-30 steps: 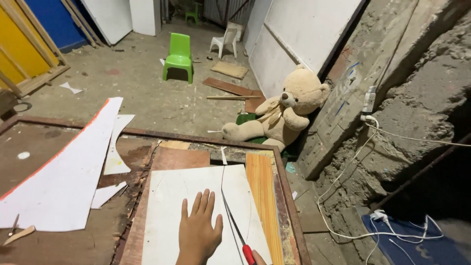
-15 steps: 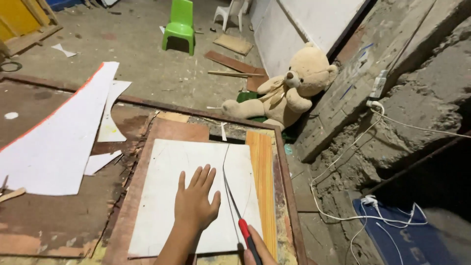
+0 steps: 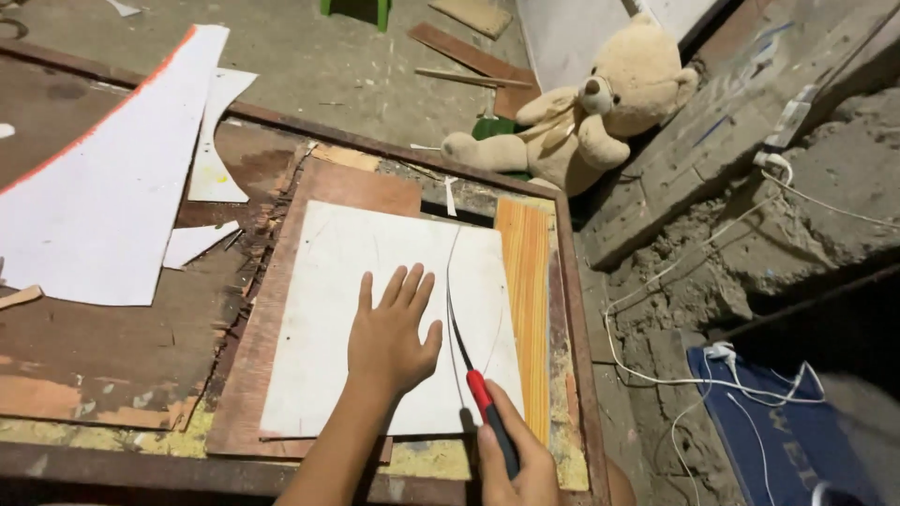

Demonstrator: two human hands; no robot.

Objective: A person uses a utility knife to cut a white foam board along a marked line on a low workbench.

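White board (image 3: 375, 309) under my left hand (image 3: 389, 342), with a thin dark curved line drawn across it. Knife (image 3: 487, 412) in my right hand (image 3: 516, 468): red and black handle, dark blade. Brown plywood panel (image 3: 352, 187) beneath the board; orange wood-grain strip (image 3: 525, 281) striped lengthwise beside it. Surface (image 3: 112, 347) dark brown, with pale orange patches. Large white sheet (image 3: 103, 187) edged in orange-red. Teddy bear (image 3: 591, 112) tan, on grey floor (image 3: 309, 66). White cable (image 3: 675, 375) over a navy cloth (image 3: 778, 431).

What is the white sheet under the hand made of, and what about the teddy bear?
White sheet: probably thin board or stiff plastic, matte; it lies flat and shows a curved cut line. Teddy bear: soft beige plush, fuzzy surface.
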